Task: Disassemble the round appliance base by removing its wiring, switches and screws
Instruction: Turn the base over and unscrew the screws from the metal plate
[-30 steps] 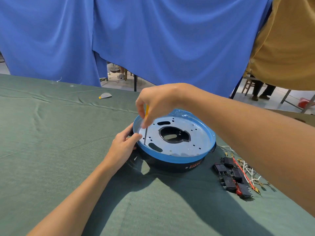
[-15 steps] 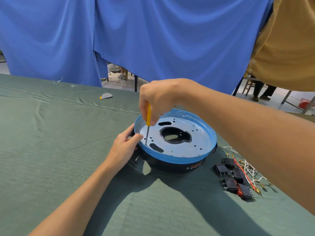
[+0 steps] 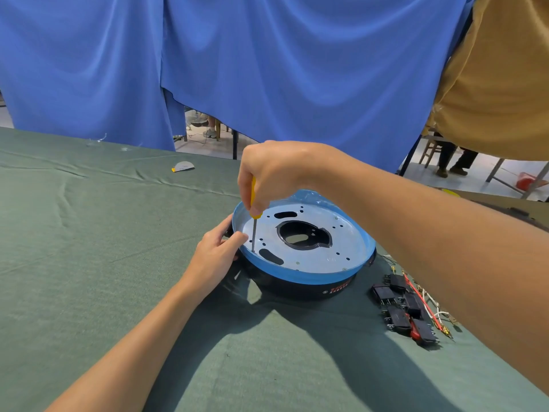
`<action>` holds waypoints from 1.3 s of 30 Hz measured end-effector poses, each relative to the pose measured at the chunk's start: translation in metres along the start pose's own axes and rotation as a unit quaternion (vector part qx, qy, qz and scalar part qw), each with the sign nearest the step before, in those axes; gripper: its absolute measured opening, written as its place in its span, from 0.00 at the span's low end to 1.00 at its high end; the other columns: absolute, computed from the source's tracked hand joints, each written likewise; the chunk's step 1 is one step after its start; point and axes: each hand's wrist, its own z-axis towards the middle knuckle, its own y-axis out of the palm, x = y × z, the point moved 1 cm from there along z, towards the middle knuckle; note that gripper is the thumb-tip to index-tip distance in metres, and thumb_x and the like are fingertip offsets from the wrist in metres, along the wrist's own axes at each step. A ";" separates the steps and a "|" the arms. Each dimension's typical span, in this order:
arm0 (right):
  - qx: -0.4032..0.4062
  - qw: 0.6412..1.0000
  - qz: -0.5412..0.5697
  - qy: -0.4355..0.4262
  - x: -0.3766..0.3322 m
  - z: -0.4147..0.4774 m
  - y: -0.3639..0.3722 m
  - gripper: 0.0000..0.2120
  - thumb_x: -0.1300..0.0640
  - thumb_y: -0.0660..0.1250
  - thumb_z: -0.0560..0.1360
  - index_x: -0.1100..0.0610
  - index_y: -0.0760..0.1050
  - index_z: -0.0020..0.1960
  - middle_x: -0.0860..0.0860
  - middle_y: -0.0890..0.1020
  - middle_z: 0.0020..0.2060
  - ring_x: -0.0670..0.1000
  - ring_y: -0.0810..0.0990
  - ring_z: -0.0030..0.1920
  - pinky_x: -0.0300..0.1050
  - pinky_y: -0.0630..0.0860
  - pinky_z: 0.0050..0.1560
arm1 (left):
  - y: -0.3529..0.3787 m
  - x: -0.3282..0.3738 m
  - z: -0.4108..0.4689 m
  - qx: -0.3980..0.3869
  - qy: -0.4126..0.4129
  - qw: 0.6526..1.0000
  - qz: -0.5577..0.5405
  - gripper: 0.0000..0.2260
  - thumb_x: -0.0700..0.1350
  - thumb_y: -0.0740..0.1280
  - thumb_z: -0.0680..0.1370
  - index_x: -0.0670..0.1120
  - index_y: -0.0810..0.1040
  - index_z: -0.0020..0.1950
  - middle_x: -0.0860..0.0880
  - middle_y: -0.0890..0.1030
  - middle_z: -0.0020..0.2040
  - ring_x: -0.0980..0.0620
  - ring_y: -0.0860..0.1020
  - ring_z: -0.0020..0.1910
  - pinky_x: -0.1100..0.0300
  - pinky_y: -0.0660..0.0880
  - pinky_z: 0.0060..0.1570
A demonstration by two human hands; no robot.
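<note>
Plastic-shelled, stiff and probably light (likely to spin), the round base (image 3: 297,278) is gripped at its rim by the left hand (image 3: 214,257); the right hand (image 3: 273,173) has its grip wrapped round the screwdriver (image 3: 254,230).

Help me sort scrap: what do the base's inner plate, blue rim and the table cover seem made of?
Inner plate: probably sheet metal, pale satin sheen, punched holes. Blue rim: likely plastic film, glossy, wrinkled. Table cover: green cloth, matte, creased.

Surface: table (image 3: 89,263) under creased green cloth | Centre: 1 round appliance base (image 3: 297,276), blue rim up, black wall on cloth | Right, near base: black switches (image 3: 398,318) tangled with red and white wires (image 3: 430,307) | Far side: 1 pale scrap (image 3: 183,166)
</note>
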 end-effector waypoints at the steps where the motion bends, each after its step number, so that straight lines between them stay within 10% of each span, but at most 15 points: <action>1: -0.011 1.000 0.022 -0.004 0.000 0.000 0.000 0.01 0.55 0.72 0.71 0.51 0.83 0.43 0.52 0.83 0.41 0.53 0.80 0.44 0.39 0.74 0.34 | 0.000 0.000 0.001 0.002 -0.001 1.000 0.001 0.19 0.57 0.62 0.67 0.74 0.76 0.56 0.52 0.80 0.46 0.51 0.75 0.45 0.37 0.74 0.55; 7: -0.013 0.999 0.016 0.051 0.000 0.007 0.005 0.27 0.37 0.58 0.78 0.59 0.76 0.34 0.50 0.79 0.30 0.49 0.73 0.29 0.40 0.67 0.29 | 0.000 0.001 -0.001 -0.007 0.003 1.000 -0.004 0.20 0.56 0.62 0.68 0.71 0.76 0.59 0.40 0.80 0.50 0.49 0.74 0.46 0.36 0.74 0.55; 12: 0.010 0.998 -0.019 0.055 -0.001 0.008 0.004 0.13 0.55 0.67 0.75 0.56 0.74 0.33 0.48 0.74 0.27 0.48 0.69 0.27 0.32 0.62 0.19 | 0.000 0.002 -0.001 -0.007 -0.002 1.000 -0.009 0.21 0.56 0.62 0.67 0.72 0.75 0.59 0.42 0.81 0.53 0.48 0.75 0.46 0.35 0.74 0.56; 15: -0.014 1.000 0.019 0.019 -0.003 0.008 0.000 0.01 0.56 0.72 0.71 0.52 0.80 0.41 0.49 0.80 0.39 0.49 0.75 0.38 0.39 0.72 0.33 | -0.001 0.001 0.000 -0.003 -0.001 1.000 -0.007 0.20 0.56 0.62 0.67 0.71 0.76 0.58 0.42 0.82 0.49 0.49 0.75 0.46 0.35 0.73 0.56; 18: -0.046 0.997 0.059 0.015 -0.001 0.009 0.001 0.01 0.54 0.71 0.72 0.50 0.81 0.43 0.50 0.82 0.44 0.51 0.77 0.42 0.43 0.74 0.37 | -0.001 0.000 0.000 -0.003 -0.005 1.000 -0.004 0.20 0.57 0.62 0.67 0.72 0.75 0.58 0.47 0.79 0.48 0.49 0.75 0.46 0.35 0.73 0.56; 22: -0.010 0.998 0.016 0.061 0.003 0.008 0.005 0.25 0.40 0.59 0.79 0.58 0.76 0.34 0.50 0.78 0.29 0.48 0.72 0.29 0.39 0.66 0.29 | 0.000 0.002 -0.001 -0.005 -0.002 1.000 0.000 0.20 0.57 0.62 0.67 0.75 0.74 0.56 0.46 0.80 0.49 0.49 0.76 0.47 0.36 0.74 0.56; 28: 0.024 0.998 0.005 0.062 0.005 0.007 0.007 0.14 0.55 0.66 0.75 0.57 0.73 0.32 0.49 0.73 0.25 0.47 0.67 0.26 0.30 0.58 0.14 | 0.000 0.002 -0.001 -0.002 -0.003 1.000 0.000 0.19 0.57 0.61 0.66 0.77 0.74 0.54 0.45 0.83 0.50 0.49 0.76 0.46 0.37 0.75 0.55; 35: -0.032 0.998 0.055 0.003 0.005 0.003 0.002 0.04 0.53 0.73 0.72 0.52 0.80 0.45 0.48 0.80 0.39 0.48 0.76 0.37 0.39 0.71 0.32 | 0.000 0.001 0.001 -0.007 0.000 1.000 0.005 0.20 0.56 0.61 0.67 0.73 0.75 0.57 0.48 0.78 0.47 0.48 0.74 0.46 0.35 0.73 0.55; 39: -0.010 0.998 0.030 0.050 0.002 0.006 0.008 0.27 0.37 0.58 0.78 0.59 0.77 0.36 0.50 0.78 0.30 0.50 0.73 0.30 0.42 0.68 0.30 | 0.000 0.002 0.000 -0.005 -0.002 1.000 0.004 0.20 0.58 0.61 0.67 0.75 0.74 0.56 0.46 0.77 0.47 0.49 0.74 0.46 0.35 0.73 0.56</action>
